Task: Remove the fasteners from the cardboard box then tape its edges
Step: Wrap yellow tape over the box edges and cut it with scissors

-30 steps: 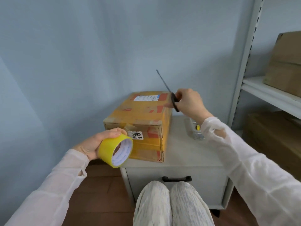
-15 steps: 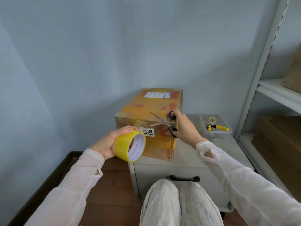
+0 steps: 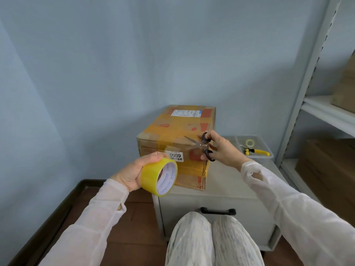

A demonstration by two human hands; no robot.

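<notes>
The cardboard box (image 3: 172, 135) sits on top of a grey cabinet (image 3: 230, 181). Its brown card is dull and a bit dented, and wide shiny strips of yellow-brown tape lie over its top and front, with white paper labels stuck on. I cannot see anything pinned or clipped on it, so the taking-off part looks done, though the far sides are hidden. The taping part seems to be under way, with more edges likely left to do. Just in front of the box's left corner, the left hand (image 3: 132, 172) is wrapped around a tape roll (image 3: 159, 177). The roll is a fat, smooth yellow ring with a white card middle, and no loose strip shows. At the box's front right corner, the right hand (image 3: 224, 150) holds scissors (image 3: 201, 145), with fingers through the black loops. The thin metal blades are spread apart and point across the box's top front edge. To the right of the box is a clear plastic tub (image 3: 255, 139) holding yellow-handled pliers (image 3: 256, 151).
</notes>
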